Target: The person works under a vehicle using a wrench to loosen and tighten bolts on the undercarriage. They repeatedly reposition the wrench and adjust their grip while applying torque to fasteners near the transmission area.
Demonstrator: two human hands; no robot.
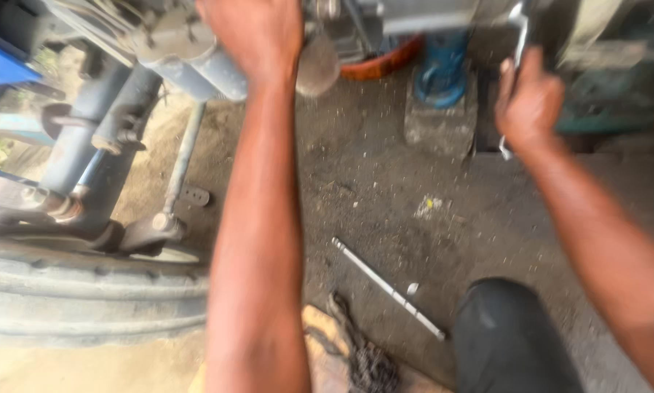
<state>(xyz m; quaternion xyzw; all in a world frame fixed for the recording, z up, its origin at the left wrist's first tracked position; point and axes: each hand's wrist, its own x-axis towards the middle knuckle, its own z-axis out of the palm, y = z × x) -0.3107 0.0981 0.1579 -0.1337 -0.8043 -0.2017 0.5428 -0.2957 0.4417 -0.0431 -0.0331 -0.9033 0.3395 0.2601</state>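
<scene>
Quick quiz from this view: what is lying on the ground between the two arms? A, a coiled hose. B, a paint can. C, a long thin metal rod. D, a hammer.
C: a long thin metal rod lies slanted on the dark ground, apart from both hands; the right hand grips a metal tool higher up, and the left hand rests on the grey machine part.

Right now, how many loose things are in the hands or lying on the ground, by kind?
Metal tools in hands: 1, wrench in the right hand
Metal rods on ground: 1, rod
Dirty rags on ground: 1, rag
Total: 3
The left hand rests on grey machinery.
</scene>
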